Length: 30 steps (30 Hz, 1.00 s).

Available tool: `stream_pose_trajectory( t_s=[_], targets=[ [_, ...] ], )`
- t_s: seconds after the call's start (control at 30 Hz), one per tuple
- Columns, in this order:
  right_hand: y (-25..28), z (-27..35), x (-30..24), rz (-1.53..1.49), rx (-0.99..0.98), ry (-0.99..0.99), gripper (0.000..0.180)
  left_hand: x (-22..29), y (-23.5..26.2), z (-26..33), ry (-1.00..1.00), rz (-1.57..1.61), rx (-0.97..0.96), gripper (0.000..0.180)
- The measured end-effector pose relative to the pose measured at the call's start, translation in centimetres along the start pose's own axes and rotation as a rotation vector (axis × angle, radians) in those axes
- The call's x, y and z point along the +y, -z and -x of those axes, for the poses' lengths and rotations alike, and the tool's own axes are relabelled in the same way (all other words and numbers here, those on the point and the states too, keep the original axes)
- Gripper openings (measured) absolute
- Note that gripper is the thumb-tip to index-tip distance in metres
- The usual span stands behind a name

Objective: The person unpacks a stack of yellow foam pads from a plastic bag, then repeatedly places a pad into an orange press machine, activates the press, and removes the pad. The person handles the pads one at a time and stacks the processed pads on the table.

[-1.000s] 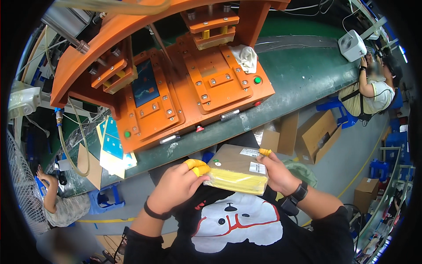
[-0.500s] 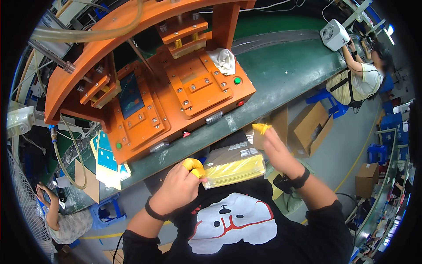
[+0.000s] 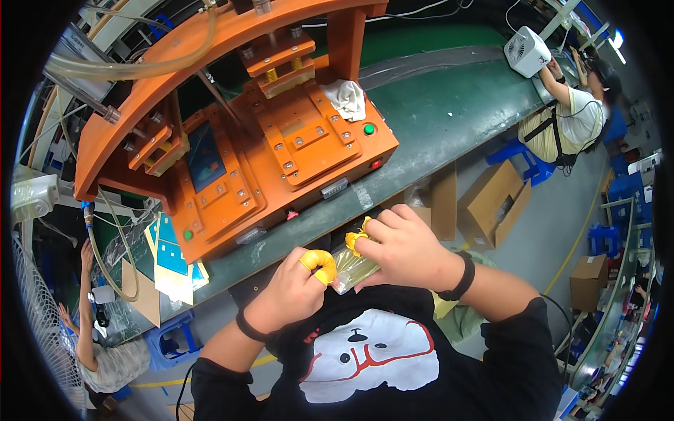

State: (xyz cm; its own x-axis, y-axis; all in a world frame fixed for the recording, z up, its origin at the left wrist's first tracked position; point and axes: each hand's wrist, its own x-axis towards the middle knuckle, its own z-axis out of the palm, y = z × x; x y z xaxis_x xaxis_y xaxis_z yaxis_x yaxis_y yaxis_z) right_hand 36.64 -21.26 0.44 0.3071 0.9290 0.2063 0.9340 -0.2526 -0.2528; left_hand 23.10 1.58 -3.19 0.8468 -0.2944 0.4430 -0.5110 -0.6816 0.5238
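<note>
In front of my chest is a clear plastic-wrapped packet of yellow-edged flat pieces, its far part largely covered by my right hand. My left hand, with yellow finger cots on it, is closed and pinches the packet's left corner. From the right, my right hand is closed over the packet's top, with thumb beneath and cotted fingertips curled at the wrap. Beyond both hands stands an orange two-station press; a dark blue sheet lies on its left plate and a white cloth at its right corner.
The press sits on a green bench. Cardboard boxes stand on the floor right of the bench. Blue and cream sheets lie left of the press. People work at far right and left; one holds a white fan.
My right hand came in leftward from its raised, spread position and closed over the packet. The packet is now more covered and tilted; my left hand kept its hold.
</note>
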Motion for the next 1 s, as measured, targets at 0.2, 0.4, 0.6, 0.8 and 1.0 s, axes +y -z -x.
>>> stream_pose_trajectory(
  t_s=[0.2,0.4,0.6,0.8,1.0],
  targets=[
    [-0.3,-0.9,0.9,-0.024,-0.003,0.021,0.064,0.2,0.5,-0.5,0.031,0.019,0.023,0.03],
    [-0.9,-1.5,1.2,-0.04,-0.019,0.019,0.062,1.3,1.9,-1.5,0.16,0.01,-0.004,0.026],
    [-1.0,-1.9,1.8,-0.078,-0.046,0.054,0.063,0.4,1.6,-1.0,0.163,0.186,-0.092,0.021],
    [-1.1,-2.2,2.5,-0.108,-0.089,0.117,0.064,-0.2,1.4,0.2,0.27,0.588,-0.182,0.022],
    [-1.2,-2.6,4.0,-0.116,-0.038,0.105,0.065,-0.2,1.9,0.1,0.501,0.598,-0.137,0.021]
  ],
)
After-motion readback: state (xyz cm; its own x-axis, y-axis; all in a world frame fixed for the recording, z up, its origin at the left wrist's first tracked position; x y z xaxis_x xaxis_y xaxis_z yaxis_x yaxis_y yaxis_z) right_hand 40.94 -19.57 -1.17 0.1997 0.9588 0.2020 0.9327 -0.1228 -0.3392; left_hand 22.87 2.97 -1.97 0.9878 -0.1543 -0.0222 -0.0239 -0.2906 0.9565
